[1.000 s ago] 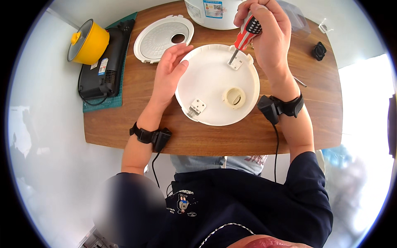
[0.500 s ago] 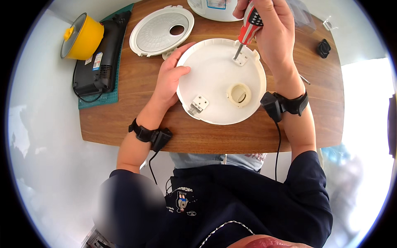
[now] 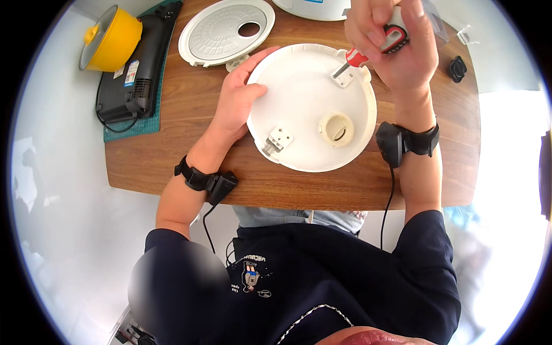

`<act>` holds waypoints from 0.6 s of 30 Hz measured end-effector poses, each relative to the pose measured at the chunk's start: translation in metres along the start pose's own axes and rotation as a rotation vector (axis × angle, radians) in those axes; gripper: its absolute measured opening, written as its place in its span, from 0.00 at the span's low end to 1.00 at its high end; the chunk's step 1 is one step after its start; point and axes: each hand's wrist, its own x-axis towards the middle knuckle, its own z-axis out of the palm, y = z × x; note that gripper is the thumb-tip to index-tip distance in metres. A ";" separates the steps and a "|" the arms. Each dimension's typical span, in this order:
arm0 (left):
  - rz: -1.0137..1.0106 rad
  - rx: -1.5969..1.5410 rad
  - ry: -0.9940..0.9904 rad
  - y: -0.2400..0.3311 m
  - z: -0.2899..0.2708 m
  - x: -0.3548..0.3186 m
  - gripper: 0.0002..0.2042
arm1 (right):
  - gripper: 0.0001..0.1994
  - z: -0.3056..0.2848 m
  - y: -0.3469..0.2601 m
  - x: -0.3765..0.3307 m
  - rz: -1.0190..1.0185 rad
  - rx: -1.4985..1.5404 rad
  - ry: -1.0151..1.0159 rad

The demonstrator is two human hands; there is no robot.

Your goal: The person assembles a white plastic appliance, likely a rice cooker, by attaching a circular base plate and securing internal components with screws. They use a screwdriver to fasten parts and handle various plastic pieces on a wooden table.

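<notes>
A round white plastic lid (image 3: pixel 305 103) lies on the table with its hollow side up. My left hand (image 3: pixel 237 102) grips its left rim, thumb on the inside and fingers around the edge. Closed around a red, white and black screwdriver (image 3: pixel 356 58) is my right hand (image 3: pixel 405 54). The screwdriver slants down, its tip at a small white bracket (image 3: pixel 344 79) near the lid's far right rim. A similar bracket (image 3: pixel 279 139) with a metal piece sits at the near left. Between them and toward the right is a cream round fitting (image 3: pixel 336 130).
Behind the lid lies a grey-white perforated disc (image 3: pixel 215 35) with one round hole. A white rounded vessel (image 3: pixel 316 8) stands at the back. Left are a yellow pot (image 3: pixel 122 45), a black appliance (image 3: pixel 123 95) and a green mat (image 3: pixel 149 125). A black object (image 3: pixel 457 69) lies right.
My right hand has shifted right and turned, so the screwdriver leans over more, its tip still at the far bracket. My left hand keeps its hold on the lid.
</notes>
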 end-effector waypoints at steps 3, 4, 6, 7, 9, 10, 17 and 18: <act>0.005 0.026 0.010 0.001 0.002 0.001 0.33 | 0.20 0.006 0.015 0.005 -0.132 -0.192 0.223; 0.006 0.024 0.008 0.001 0.002 0.001 0.33 | 0.20 0.006 0.024 0.008 -0.192 -0.292 0.315; 0.003 0.017 0.007 0.001 0.001 0.001 0.33 | 0.18 -0.011 0.021 0.005 -0.128 -0.534 0.387; 0.000 0.016 0.006 0.000 0.000 0.002 0.33 | 0.13 -0.018 0.028 0.008 -0.285 -0.628 0.417; -0.004 0.015 0.015 0.000 -0.001 0.000 0.33 | 0.14 0.008 0.014 0.001 -0.173 -0.793 0.468; -0.004 0.016 0.018 0.000 0.001 -0.001 0.33 | 0.16 0.013 0.009 0.002 -0.208 -0.836 0.430; -0.009 0.036 -0.004 0.003 0.002 -0.001 0.33 | 0.20 -0.002 -0.013 -0.001 -0.043 -0.538 0.104; -0.009 0.035 -0.001 0.002 0.002 -0.001 0.33 | 0.19 -0.001 -0.016 -0.002 0.000 -0.452 0.063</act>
